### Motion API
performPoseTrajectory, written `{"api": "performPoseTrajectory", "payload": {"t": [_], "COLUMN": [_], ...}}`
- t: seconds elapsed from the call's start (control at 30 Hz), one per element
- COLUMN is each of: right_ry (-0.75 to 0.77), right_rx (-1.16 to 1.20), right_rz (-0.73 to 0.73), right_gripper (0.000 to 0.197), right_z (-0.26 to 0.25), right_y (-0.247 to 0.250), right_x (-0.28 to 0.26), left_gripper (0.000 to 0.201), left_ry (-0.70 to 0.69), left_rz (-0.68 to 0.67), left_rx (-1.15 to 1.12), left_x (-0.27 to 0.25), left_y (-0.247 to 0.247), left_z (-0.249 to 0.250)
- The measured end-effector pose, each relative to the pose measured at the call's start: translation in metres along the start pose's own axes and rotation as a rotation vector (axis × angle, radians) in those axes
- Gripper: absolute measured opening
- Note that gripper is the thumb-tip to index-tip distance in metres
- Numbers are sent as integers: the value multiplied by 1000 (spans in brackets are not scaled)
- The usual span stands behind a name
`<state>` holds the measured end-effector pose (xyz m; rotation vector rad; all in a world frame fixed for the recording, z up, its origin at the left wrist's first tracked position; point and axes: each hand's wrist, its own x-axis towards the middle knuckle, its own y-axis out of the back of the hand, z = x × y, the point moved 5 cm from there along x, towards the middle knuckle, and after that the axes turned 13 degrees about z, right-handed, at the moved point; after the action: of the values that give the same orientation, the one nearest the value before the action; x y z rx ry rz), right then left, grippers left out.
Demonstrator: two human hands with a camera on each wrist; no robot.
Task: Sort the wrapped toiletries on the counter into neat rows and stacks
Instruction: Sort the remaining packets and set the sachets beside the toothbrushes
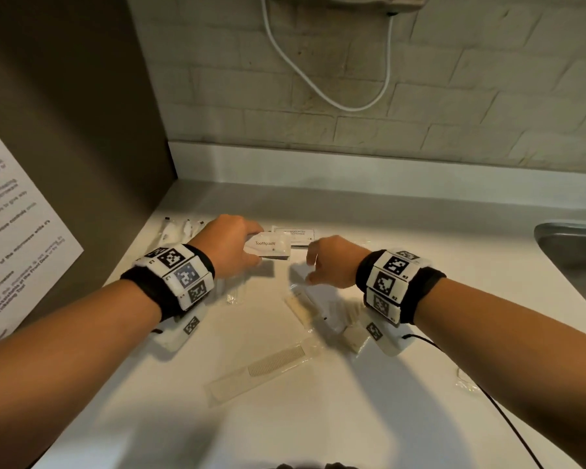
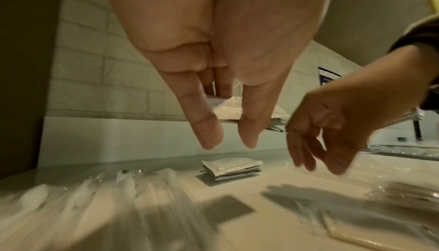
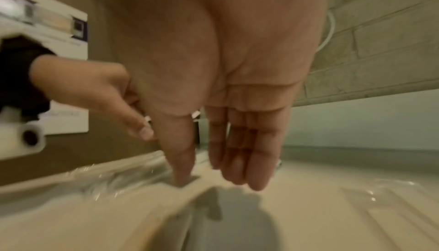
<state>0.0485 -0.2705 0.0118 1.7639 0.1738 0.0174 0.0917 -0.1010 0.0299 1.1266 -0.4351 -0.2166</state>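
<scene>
**Sorting partly done; near items still loose**

Nearest the camera, a wrapped comb (image 1: 268, 370) lies askew on the counter (image 1: 352, 418), not yet placed. Just beyond it, more wrapped items (image 1: 300, 309) lie scattered at odd angles, with a small wrapped block (image 1: 354, 338) under the right wrist and another clear wrapper (image 1: 466, 382) well off to the right.

Far left, a row of clear-wrapped pieces (image 1: 180, 228) sits side by side; the wrist view is too blurred to identify them. Far centre, a stack of sachets (image 2: 231, 166) rests squared up, seemingly finished.

The left hand (image 1: 232, 243) pinches toothpaste sachets (image 1: 268, 247) between thumb and fingers, held above the counter just left of the stack. How many it holds cannot be told. The right hand (image 1: 329, 262) hovers close by, fingers loosely extended, holding nothing.

Judgement: one row and one stack appear established; the toothpaste sachets need setting down, and the near items remain unsorted. Roughly half the work is left.
</scene>
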Motion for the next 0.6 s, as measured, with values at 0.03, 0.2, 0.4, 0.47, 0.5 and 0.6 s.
{"api": "performPoseTrajectory", "payload": {"t": [0.03, 0.2, 0.4, 0.47, 0.5, 0.6], "right_ry": [44, 131, 232, 243, 235, 194], "right_rx": [-17, -38, 21, 73, 94, 140], "right_rz": [-56, -166, -194, -164, -126, 77], "right_gripper": [41, 38, 26, 25, 23, 19], "right_z": [-5, -22, -29, -26, -24, -11], "right_y": [-8, -34, -41, -35, -28, 3], "right_x": [-5, -14, -25, -28, -28, -16], "left_gripper": [41, 43, 47, 48, 48, 48], "left_ry": [15, 34, -11, 0, 3, 18], "left_rz": [8, -17, -101, -116, -126, -164], "left_rx": [-10, -1, 179, 167, 156, 111], "left_x": [0, -1, -1, 2, 3, 9], "left_y": [1, -6, -22, -27, -30, -38], "left_z": [-3, -6, 3, 4, 4, 6]}}
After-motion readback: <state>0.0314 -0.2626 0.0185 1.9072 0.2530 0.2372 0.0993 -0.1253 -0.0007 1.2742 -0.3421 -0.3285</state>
